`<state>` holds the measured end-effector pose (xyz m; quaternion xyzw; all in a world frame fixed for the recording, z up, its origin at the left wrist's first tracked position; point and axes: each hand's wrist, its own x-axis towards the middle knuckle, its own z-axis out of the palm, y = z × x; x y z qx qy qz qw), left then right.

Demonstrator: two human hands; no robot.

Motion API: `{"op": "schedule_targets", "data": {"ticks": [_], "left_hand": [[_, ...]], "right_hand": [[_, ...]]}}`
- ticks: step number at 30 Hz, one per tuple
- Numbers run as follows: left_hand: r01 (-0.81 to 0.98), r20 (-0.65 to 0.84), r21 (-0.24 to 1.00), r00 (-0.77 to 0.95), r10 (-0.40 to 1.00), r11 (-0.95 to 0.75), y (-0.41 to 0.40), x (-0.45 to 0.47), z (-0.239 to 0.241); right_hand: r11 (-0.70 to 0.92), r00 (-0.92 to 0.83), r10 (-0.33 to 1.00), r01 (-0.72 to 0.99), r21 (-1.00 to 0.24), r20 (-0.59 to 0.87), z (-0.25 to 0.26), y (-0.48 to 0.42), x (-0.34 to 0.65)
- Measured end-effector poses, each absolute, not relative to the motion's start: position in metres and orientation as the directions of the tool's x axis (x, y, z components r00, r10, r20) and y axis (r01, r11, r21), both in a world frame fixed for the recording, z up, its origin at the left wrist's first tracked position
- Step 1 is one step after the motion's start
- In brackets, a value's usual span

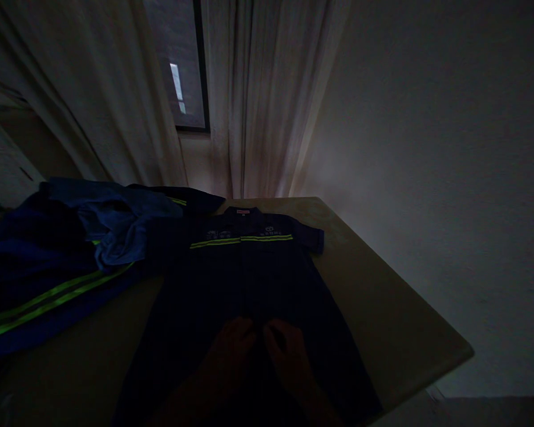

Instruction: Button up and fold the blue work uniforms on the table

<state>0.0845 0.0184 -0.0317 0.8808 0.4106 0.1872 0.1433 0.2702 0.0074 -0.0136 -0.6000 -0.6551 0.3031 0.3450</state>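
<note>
A dark navy short-sleeved work shirt (249, 273) with a lime reflective stripe across the chest lies flat, front up, on the table (382, 308). My left hand (229, 350) and my right hand (287, 353) rest side by side on the shirt's lower front, near its centre line. Both look curled, fingers pressed at the cloth, but the room is very dim and I cannot make out what they pinch.
A heap of blue work clothes (62, 261) with lime stripes covers the table's left side. Pale curtains (258, 101) and a dark window (178, 65) stand behind. A bare wall (449, 178) runs along the right. The table's right edge is near.
</note>
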Motion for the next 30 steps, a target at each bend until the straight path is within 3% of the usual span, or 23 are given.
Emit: {"op": "schedule_targets", "data": {"ticks": [12, 25, 27, 30], "left_hand": [[0.664, 0.243, 0.51, 0.499, 0.832, -0.547, 0.012, 0.084, -0.036], [0.697, 0.281, 0.444, 0.489, 0.826, -0.564, 0.009, 0.086, -0.03], [0.69, 0.263, 0.446, 0.507, 0.821, -0.57, 0.009, 0.084, -0.028], [0.679, 0.214, 0.453, 0.547, 0.809, -0.578, 0.01, 0.082, -0.025]], "right_hand": [[0.281, -0.297, 0.951, 0.698, -0.659, 0.091, -0.015, -0.018, 0.286], [0.452, -0.277, 0.865, 0.791, -0.412, 0.417, -0.031, -0.026, 0.282], [0.459, -0.295, 0.868, 0.785, -0.416, 0.4, -0.031, -0.026, 0.283], [0.435, -0.308, 0.898, 0.726, -0.533, 0.314, -0.028, -0.023, 0.285]]}}
